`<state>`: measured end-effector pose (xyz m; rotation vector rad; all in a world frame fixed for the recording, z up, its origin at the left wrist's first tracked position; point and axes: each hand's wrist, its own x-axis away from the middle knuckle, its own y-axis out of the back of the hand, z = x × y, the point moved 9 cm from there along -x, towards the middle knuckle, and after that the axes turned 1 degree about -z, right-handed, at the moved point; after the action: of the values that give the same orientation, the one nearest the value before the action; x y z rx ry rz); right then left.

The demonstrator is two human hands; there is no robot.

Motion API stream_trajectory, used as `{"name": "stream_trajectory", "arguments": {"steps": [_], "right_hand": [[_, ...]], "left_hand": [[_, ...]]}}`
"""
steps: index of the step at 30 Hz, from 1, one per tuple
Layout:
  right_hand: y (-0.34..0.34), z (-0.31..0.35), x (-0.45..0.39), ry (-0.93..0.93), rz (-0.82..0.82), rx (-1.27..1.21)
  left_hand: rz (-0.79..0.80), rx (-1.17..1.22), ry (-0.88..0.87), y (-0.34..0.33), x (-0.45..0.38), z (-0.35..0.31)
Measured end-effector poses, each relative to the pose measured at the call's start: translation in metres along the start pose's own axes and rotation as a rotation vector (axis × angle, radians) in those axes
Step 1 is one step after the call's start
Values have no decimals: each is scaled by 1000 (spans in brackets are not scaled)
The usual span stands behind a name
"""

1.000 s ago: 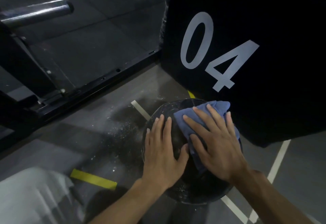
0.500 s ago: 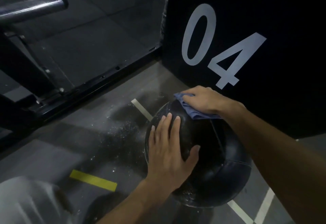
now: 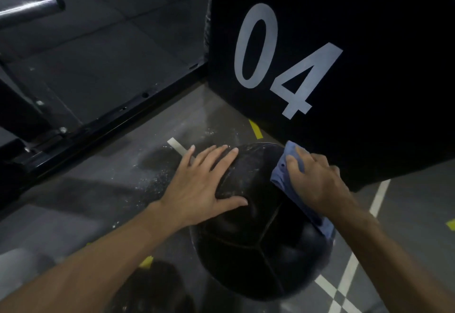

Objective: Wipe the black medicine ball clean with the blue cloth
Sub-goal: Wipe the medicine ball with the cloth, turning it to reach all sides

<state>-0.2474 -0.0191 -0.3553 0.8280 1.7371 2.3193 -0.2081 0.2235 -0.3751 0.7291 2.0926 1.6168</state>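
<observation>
Far left: steel bar [image 3: 29, 8] and black frame rail [image 3: 118, 115], apart from the work. Your left hand [image 3: 199, 189]: flat, fingers straight, steadying the black ball [image 3: 258, 234] on the floor [image 3: 73, 201]. Your right hand [image 3: 317, 182]: fingers curled, pressing the blue cloth [image 3: 283, 177] on the ball's right flank, beside the box marked 04 [image 3: 344, 41]. Step: wiping, mid-task. Next, likely: turn the ball and wipe the speckled top.

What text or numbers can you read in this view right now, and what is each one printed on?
"04": large pale digits on the side of the black box behind the black medicine ball.
No lettering can be made out on the ball or on the blue cloth.
The white and yellow marks on the floor are plain tape lines, not text.
</observation>
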Motion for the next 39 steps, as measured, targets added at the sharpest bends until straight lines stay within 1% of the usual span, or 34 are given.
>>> {"name": "stream_trajectory", "arguments": {"steps": [1, 3, 5, 7, 9, 10, 12, 15, 18, 21, 25, 27, 30, 33, 36, 39], "right_hand": [[2, -1, 12, -20, 7, 22], [8, 0, 39, -91, 4, -25], [9, 3, 64, -137, 12, -63], [6, 8, 85, -152, -2, -60], [3, 12, 100, -171, -49, -65], [1, 15, 105, -170, -75, -73], [-2, 20, 112, -160, -123, -111], [-5, 30, 117, -108, -183, -162], [-3, 43, 110, -11, -209, -143], [-1, 70, 95, 176, -161, -42], [-12, 123, 76, 514, -8, 97], [-17, 139, 65, 605, 44, 134], [-19, 150, 37, 605, 78, 106], [-25, 150, 2, 533, 202, 100], [-17, 133, -23, 387, 226, -64], [-16, 103, -36, 226, 289, -125]], "left_hand": [[17, 17, 46, 2, 1, 7], [50, 45, 173, 3, 5, 24], [99, 118, 342, 8, 16, 40], [86, 311, 504, 12, 35, 45], [-17, 525, 571, 13, 50, 31], [-61, 599, 580, 10, 54, 18], [-75, 663, 598, -4, 58, -7], [-143, 545, 616, -11, 55, -14], [-215, 506, 604, -11, 52, -5], [-222, 523, 608, -13, 53, 1], [-253, 515, 593, -12, 56, 2], [-267, 527, 592, -14, 57, 4], [-279, 510, 601, -16, 57, 7], [-268, 494, 610, -16, 58, 4], [-279, 501, 608, -14, 60, 2], [-265, 531, 608, -16, 63, 4]]}}
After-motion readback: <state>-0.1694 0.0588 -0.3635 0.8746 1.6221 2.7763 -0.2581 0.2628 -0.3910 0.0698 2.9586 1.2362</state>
